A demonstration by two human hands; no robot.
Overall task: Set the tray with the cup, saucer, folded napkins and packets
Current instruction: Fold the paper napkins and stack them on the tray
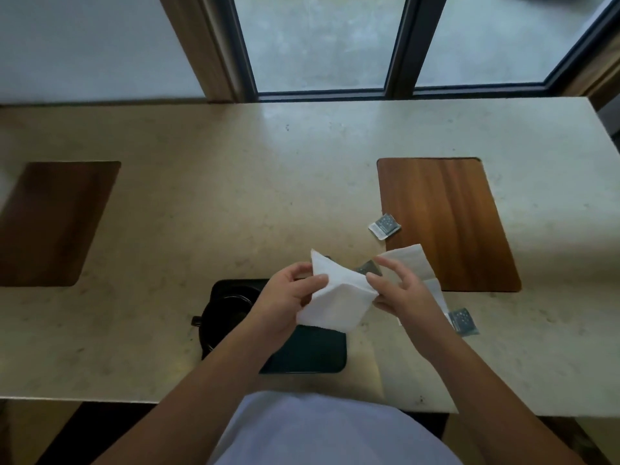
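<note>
Head view, looking down at the pale stone bench point(235, 182).

Napkins: 2 white ones counted. One napkin point(335, 297) is in the air between my hands, above the tray. My left hand point(285, 297) has its grip closed on the napkin's left edge, thumb on top. My right hand point(402, 293) pinches the napkin's right corner between thumb and lower fingers; its other fingers are spread loose. The second napkin point(411, 260) lies flat on the bench behind my right hand, its far corner overlapping the near edge of the right wooden mat.

Packets: 3 grey ones counted. First packet point(384, 225) sits on the bench, touching the left edge of the right mat. Second packet point(369, 267) is partly hidden between the held napkin and my right hand. Third packet point(463, 322) lies on the bench just right of my right wrist.

Tray: 1 dark tray point(312, 354), near the bench's front edge, partly covered by my left forearm.

Cup: 1 dark cup point(231, 307) at the tray's left end, handle pointing left. Saucer beneath it: cannot tell.

Wooden mats: 2 counted, right mat point(446, 223) and left mat point(50, 223), well apart.
</note>
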